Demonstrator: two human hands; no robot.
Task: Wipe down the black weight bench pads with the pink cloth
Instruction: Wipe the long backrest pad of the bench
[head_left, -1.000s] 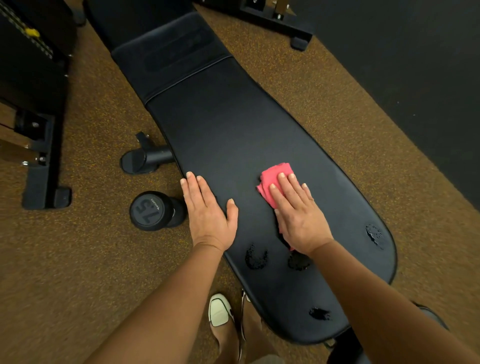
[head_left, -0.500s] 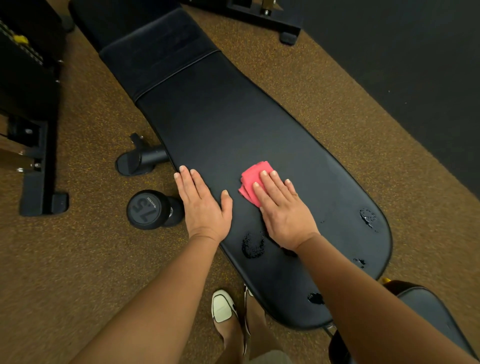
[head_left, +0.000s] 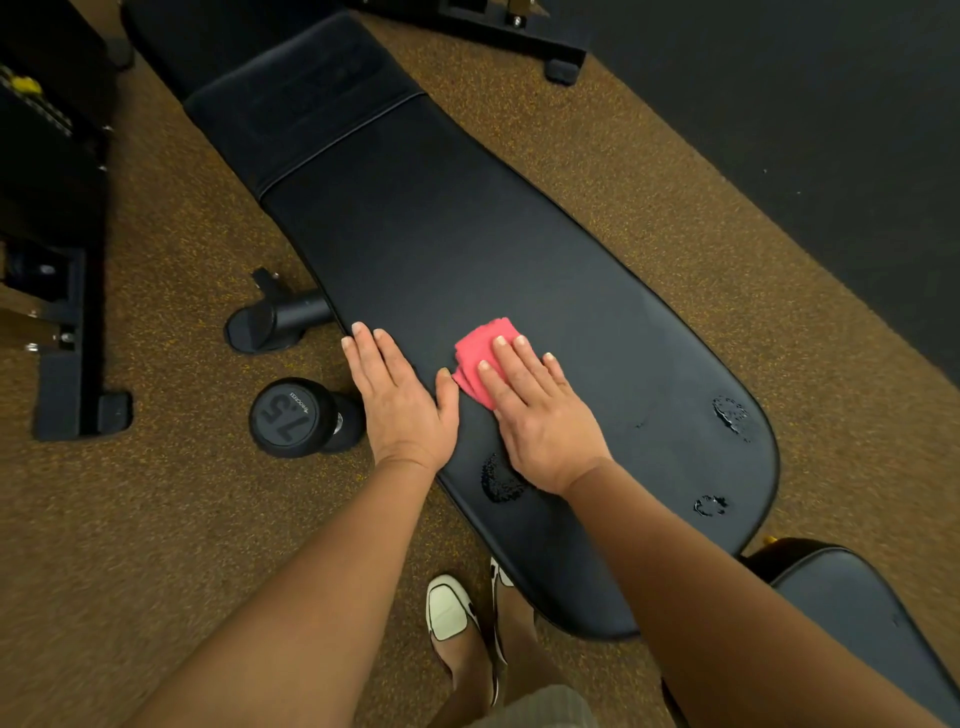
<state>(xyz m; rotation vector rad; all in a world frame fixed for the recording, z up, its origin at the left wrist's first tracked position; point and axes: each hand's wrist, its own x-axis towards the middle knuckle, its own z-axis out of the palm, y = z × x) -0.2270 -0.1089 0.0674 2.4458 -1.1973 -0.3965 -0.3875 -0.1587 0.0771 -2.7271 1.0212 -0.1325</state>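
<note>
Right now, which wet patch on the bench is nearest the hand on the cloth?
The patch beside the right hand; the other two lie apart, near the pad end.

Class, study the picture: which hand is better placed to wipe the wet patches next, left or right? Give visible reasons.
Probably the right. The right hand presses the pink cloth flat on the bench pad, a wet patch beside its wrist. The left hand rests flat at the pad's edge, without cloth.

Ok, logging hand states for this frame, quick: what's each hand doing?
Left hand: open, flat on the bench pad, holding nothing.
Right hand: open, flat, pressing the pink cloth onto the pad.
</note>
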